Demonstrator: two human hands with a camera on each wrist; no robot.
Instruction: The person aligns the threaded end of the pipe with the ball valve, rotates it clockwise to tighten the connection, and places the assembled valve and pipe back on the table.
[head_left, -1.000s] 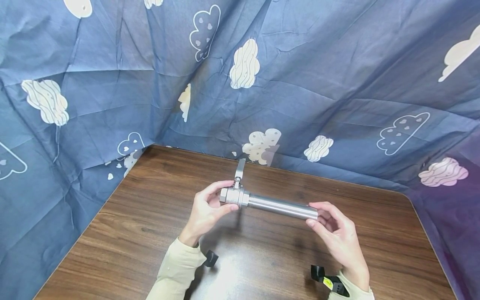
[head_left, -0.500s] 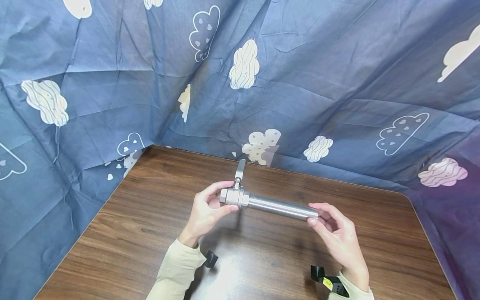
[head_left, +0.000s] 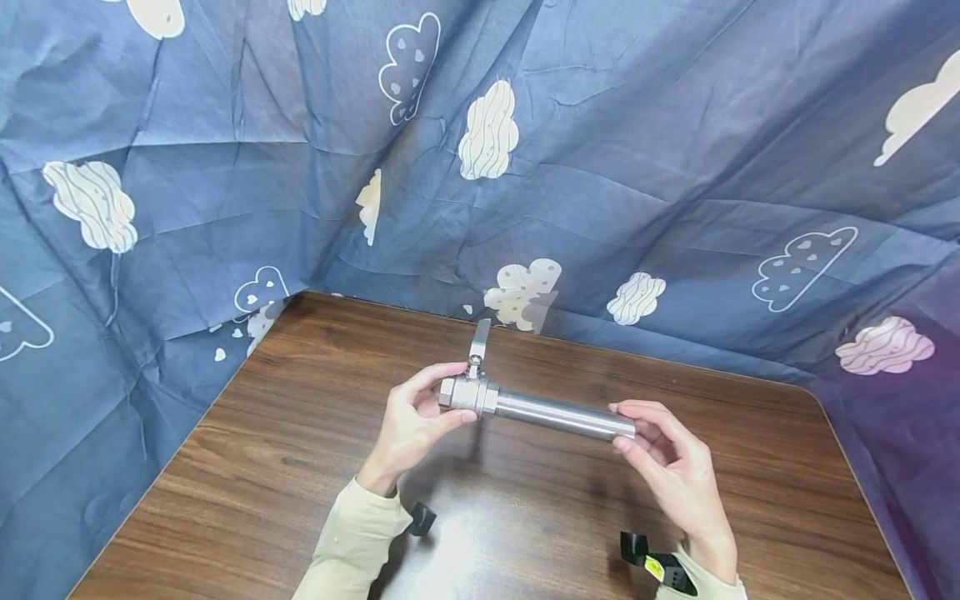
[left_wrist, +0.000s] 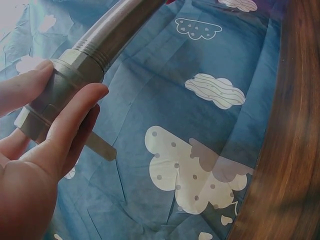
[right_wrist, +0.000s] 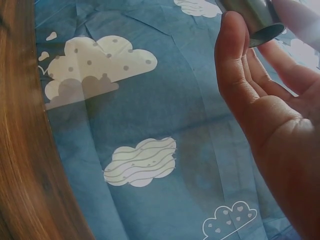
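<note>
My left hand [head_left: 401, 429] grips a silver ball valve [head_left: 467, 394] between thumb and fingers, its flat lever handle [head_left: 481, 337] pointing toward the back of the table. A smooth metal pipe [head_left: 558, 414] runs rightward from the valve's hex end, sloping slightly down in the head view. In the left wrist view, a band of pipe thread [left_wrist: 95, 54] shows where the pipe enters the valve [left_wrist: 61, 91]. At the pipe's far end, my right hand [head_left: 678, 471] pinches it with thumb and fingertips. The pipe's open round mouth [right_wrist: 267, 34] faces the right palm in the right wrist view.
Beneath both hands lies a dark wood-grain table [head_left: 285, 392], with a bright glare spot near the front. Blue cloth [head_left: 637, 150] with white cloud prints hangs along the back and sides. Black straps [head_left: 422, 518] sit at both wrists.
The right fingertips shift slightly along and around the pipe's end. The left hand, valve and lever stay practically where they were.
</note>
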